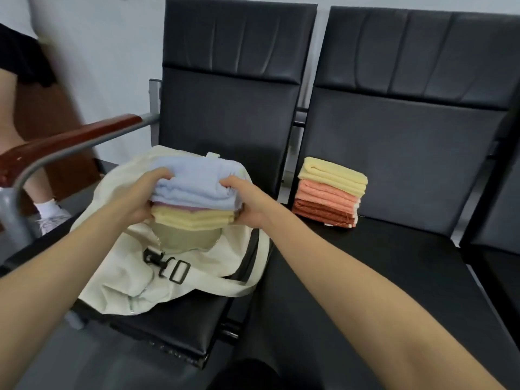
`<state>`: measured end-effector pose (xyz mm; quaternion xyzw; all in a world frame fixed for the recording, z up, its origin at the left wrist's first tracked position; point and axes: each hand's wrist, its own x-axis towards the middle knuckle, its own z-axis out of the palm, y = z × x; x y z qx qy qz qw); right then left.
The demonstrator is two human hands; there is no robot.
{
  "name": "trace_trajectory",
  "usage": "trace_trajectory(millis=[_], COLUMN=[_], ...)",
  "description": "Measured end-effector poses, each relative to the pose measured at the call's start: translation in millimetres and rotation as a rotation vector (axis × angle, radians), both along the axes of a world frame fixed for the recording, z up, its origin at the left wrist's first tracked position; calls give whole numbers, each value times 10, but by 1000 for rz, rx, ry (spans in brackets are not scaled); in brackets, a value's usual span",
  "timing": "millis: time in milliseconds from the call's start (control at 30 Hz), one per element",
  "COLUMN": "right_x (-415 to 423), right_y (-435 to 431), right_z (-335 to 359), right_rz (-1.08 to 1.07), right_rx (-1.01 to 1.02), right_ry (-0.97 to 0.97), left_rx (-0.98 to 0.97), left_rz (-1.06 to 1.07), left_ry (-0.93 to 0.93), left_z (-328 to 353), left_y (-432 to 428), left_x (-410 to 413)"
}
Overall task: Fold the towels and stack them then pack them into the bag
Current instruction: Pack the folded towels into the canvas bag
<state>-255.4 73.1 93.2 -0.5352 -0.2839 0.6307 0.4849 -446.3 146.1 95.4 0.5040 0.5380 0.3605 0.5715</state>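
Two bare forearms reach forward from the lower edge. Nearest lies the cream bag (pixel 112 280), which rests on the left seat (pixel 174 327) of a row of black padded seats. On the near side of the bag there is a black buckle (pixel 174 270) on a cream strap (pixel 219 285), and the strap runs off toward the right edge of the bag. The mouth of the bag is open and shows a darker lining.

Directly above this open mouth is the held stack (pixel 194 192) of folded towels: a light blue towel on top, a thin purple one under it, and yellow ones at the bottom. The left hand (pixel 138 197) grips the left end of the stack, with the fingers curled over the blue towel. The right hand (pixel 247 204) grips the right end in the same way, so the stack lies between both hands.

To the right of the bag and a little farther, well apart from it, the second stack (pixel 330 192) stands on the right seat (pixel 394 263), yellow on top, then salmon, then dark red.

To the left of the bag runs a red-brown armrest (pixel 64 142). Beyond it a person (pixel 17 80) in dark clothes stands at the picture edge.
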Motion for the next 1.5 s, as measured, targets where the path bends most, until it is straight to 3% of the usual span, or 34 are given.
trace_trajectory(millis=[167, 333, 633, 867, 1000, 1133, 1267, 1367, 1500], right_x=[-254, -417, -456, -467, -483, -471, -420, -423, -486], right_y=[182, 416, 945, 1102, 1110, 1175, 1405, 1434, 1326], right_z=[-250, -618, -928, -1081, -1094, -1212, -1506, -1543, -1342], right_rz=[-9, -77, -99, -74, -56, -158, -154, -156, -168], right_rx=[-132, -245, -234, -203, -176, -205, -232, -213, -174], right_ry=[92, 85, 22, -69, -156, -114, -206, -208, -188], left_rx=[14, 28, 206, 461, 538, 335, 139, 189, 437], left_rz=[87, 94, 152, 159, 305, 529, 453, 446, 586], left_ry=[14, 232, 330, 698, 904, 762, 567, 565, 428], left_z=[-319, -661, -812, -906, -1094, -1018, -1006, -987, -706], left_y=[289, 498, 786, 530, 240, 207, 378, 402, 328], left_x=[-82, -29, 10, -80, -203, -178, -316, -398, -470])
